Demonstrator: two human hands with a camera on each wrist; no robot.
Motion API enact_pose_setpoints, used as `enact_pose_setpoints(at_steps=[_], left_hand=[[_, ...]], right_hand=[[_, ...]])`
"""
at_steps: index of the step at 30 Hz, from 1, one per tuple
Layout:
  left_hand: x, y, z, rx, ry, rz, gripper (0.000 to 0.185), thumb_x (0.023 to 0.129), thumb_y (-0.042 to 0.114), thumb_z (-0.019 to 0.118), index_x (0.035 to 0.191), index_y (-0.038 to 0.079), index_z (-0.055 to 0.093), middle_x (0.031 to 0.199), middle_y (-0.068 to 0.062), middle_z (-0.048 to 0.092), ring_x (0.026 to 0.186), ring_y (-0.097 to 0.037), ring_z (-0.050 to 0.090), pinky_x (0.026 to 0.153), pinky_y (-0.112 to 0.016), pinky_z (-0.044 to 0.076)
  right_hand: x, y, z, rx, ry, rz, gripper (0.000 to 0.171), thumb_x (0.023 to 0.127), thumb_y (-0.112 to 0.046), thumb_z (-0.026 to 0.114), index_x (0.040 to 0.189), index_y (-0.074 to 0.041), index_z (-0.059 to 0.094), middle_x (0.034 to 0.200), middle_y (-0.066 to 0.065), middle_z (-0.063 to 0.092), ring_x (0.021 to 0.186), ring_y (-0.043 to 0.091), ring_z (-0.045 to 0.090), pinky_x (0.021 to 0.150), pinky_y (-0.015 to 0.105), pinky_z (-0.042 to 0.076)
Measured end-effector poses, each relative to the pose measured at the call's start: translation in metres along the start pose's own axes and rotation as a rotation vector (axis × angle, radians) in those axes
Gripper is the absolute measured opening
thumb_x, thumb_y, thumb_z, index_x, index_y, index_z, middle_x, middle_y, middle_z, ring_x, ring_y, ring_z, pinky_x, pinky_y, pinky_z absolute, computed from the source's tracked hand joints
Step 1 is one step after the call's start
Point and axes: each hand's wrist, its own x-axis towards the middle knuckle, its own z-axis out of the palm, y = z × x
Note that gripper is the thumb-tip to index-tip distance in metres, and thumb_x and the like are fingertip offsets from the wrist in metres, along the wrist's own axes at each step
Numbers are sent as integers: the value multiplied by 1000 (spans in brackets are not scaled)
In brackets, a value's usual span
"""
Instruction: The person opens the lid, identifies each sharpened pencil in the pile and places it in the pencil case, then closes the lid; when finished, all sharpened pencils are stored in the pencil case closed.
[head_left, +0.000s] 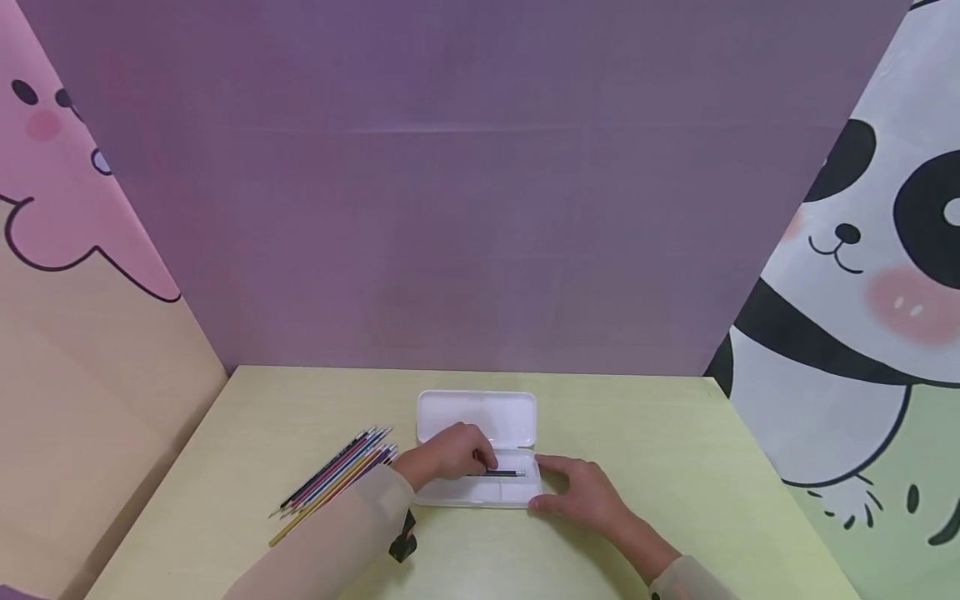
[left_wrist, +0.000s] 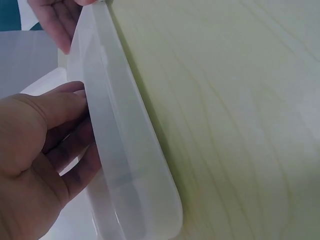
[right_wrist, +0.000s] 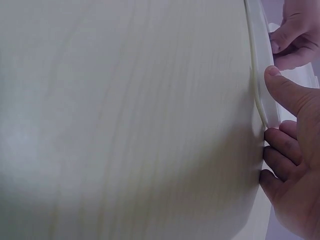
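Observation:
A white plastic pencil case (head_left: 480,503) lies on the table with its lid (head_left: 477,417) open toward the back. Inside its tray rests a dark pencil (head_left: 510,473). My left hand (head_left: 452,452) reaches into the tray from the left, thumb and curled fingers pinching the pencil; in the left wrist view the fingertips are partly hidden behind the case wall (left_wrist: 135,165). At the case's right end, my right hand (head_left: 581,493) grips it between thumb and fingers. The right wrist view shows that thumb (right_wrist: 287,90) on the case's near edge.
A bundle of several coloured pencils (head_left: 330,483) lies slanted on the table, left of the case and partly behind my left sleeve (head_left: 345,533). A purple panel (head_left: 480,208) stands along the table's back edge. Cartoon-printed panels (head_left: 847,275) flank the sides.

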Motion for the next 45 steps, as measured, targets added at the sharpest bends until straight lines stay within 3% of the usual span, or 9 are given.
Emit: enact_pose_setpoints(at_steps=[6, 14, 23, 31, 37, 45], left_hand=[[-4, -6, -1, -86, 13, 20, 18, 92, 5, 75, 105, 15, 82, 91, 11, 73, 81, -6, 59, 78, -20, 52], [-7, -11, 0, -114, 23, 39, 19, 92, 7, 76, 107, 17, 82, 94, 11, 73, 83, -5, 59, 79, -19, 52], [-22, -19, -17, -237, 40, 52, 18, 89, 14, 80, 107, 18, 81, 97, 10, 75, 87, -5, 65, 77, -23, 55], [-53, -35, -45, -293, 68, 96, 25, 88, 17, 82, 112, 11, 78, 109, -2, 74, 95, -13, 66, 82, -28, 54], [-82, -60, -66, -313, 146, 45, 33, 89, 19, 81, 118, 5, 75, 114, -12, 72, 97, -18, 65, 82, -31, 54], [-116, -105, -79, -310, 227, -55, 29, 92, 23, 78, 119, 12, 75, 115, -12, 73, 99, -19, 63, 84, -33, 54]], right_hand=[[-1, -1, 0, 1, -1, 6, 70, 69, -38, 94, 131, -16, 71, 128, 5, 72, 126, 31, 63, 106, 53, 47], [-2, -4, -2, 14, -2, 2, 70, 69, -37, 94, 131, -15, 72, 128, 6, 72, 126, 32, 63, 107, 53, 46], [-4, -7, -4, 17, 9, -8, 68, 69, -35, 94, 130, -13, 72, 128, 7, 73, 126, 34, 63, 107, 54, 46], [-2, -3, -2, 1, 10, -5, 69, 69, -37, 94, 130, -17, 72, 128, 4, 73, 128, 33, 62, 108, 53, 46], [-2, -2, -2, -15, 10, -10, 69, 69, -38, 94, 131, -17, 71, 129, 5, 72, 128, 34, 61, 108, 54, 45], [-2, -1, 0, -8, 7, -22, 69, 69, -38, 94, 131, -17, 71, 129, 5, 72, 128, 34, 62, 108, 54, 46]])
